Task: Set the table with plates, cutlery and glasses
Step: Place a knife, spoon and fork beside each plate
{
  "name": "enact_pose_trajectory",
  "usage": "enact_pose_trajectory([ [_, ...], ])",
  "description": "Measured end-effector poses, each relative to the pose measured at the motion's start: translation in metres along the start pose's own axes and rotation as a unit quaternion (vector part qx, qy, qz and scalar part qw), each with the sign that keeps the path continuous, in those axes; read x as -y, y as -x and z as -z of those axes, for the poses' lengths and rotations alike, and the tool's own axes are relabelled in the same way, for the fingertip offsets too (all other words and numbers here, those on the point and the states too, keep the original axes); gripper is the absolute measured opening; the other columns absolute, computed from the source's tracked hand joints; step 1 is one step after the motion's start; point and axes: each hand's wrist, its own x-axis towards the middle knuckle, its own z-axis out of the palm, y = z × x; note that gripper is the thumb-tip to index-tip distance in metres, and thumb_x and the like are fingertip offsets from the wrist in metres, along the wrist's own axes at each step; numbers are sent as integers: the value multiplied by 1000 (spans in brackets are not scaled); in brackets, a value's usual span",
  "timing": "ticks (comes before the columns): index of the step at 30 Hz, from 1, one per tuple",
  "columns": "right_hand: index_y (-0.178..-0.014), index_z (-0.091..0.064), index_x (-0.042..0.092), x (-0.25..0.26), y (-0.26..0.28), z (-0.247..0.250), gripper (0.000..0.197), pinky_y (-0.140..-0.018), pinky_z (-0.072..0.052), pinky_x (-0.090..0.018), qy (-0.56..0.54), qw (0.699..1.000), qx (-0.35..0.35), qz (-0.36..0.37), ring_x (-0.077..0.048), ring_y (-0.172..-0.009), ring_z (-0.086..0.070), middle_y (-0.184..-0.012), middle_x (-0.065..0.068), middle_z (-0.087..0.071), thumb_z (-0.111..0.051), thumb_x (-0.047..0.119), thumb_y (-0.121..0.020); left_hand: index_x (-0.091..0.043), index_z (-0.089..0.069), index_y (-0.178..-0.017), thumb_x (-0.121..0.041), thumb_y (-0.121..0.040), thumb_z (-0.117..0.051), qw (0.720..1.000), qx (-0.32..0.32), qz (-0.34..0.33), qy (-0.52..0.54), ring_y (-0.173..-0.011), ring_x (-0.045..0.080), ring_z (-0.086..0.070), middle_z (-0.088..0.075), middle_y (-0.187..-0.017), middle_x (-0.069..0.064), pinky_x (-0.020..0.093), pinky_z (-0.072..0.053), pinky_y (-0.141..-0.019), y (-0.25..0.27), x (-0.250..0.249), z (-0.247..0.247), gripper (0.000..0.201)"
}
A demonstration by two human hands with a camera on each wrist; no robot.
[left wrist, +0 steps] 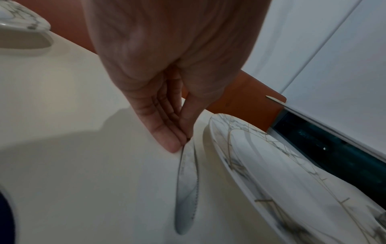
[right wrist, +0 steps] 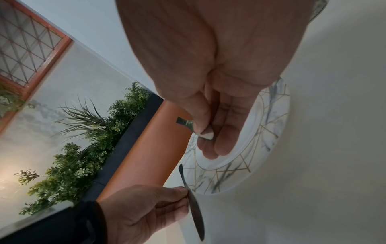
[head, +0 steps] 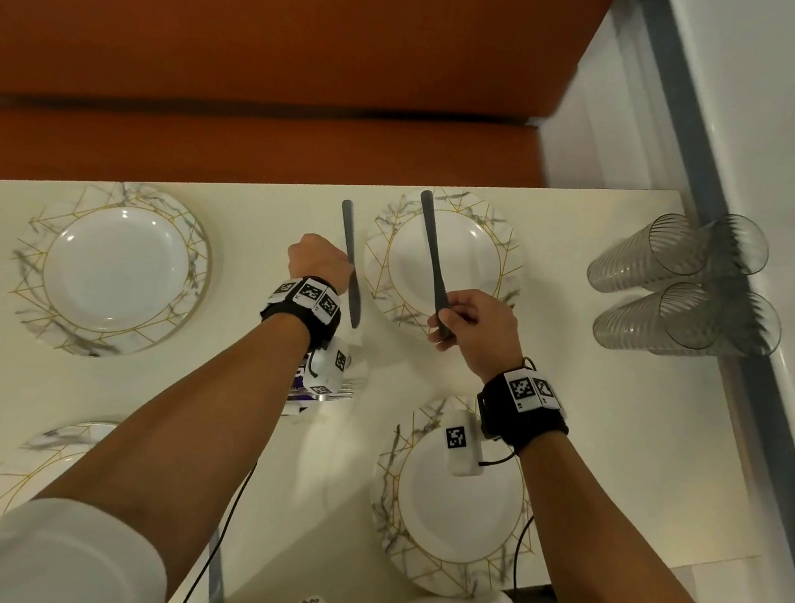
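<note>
My left hand (head: 319,258), knuckles up, pinched a knife (head: 351,266) just left of the far plate (head: 501,243), near the table's (head: 222,430) far edge. My right hand (head: 476,327) gripped a second knife (head: 432,260), slanted above that plate.

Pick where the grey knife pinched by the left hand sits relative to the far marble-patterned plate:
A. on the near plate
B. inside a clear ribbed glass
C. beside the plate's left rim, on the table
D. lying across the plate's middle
C: the left hand pinches the grey knife just left of the far marble-patterned plate, its blade on the white table.
</note>
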Motion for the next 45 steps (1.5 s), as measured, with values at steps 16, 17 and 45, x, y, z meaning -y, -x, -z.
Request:
enact_pose_trajectory([
  [16,-105,-65,2,0,2,1,13,-62,-62,-36,12,1000,-2,-2,-29,-68,-74,-81,-10,-76,-59,-2,-94,-8,-81,-98,-10,-83,-86,1000,-3,-27,7,-88,29,-76,-77,-102,10,42,-65,-84,18,-1,6,16],
  [17,-105,-65,2,0,2,1,13,-62,-62,-36,12,1000,-3,-3,-29,-68,-74,-81,-10,-76,-59,-3,-94,-8,-81,-97,-10,-82,-86,1000,-3,-25,10,-88,29,-76,-77,-101,10,41,-65,-83,19,-1,7,16],
  [45,-106,-64,8,41,109,-126,14,-54,-61,-41,19,992,98,83,-32,-65,-74,-84,-9,-76,-65,5,-93,-18,-67,-116,-10,-94,-66,948,-26,-235,214,-71,12,-75,-76,-90,2,32,-63,-73,163,84,111,23],
])
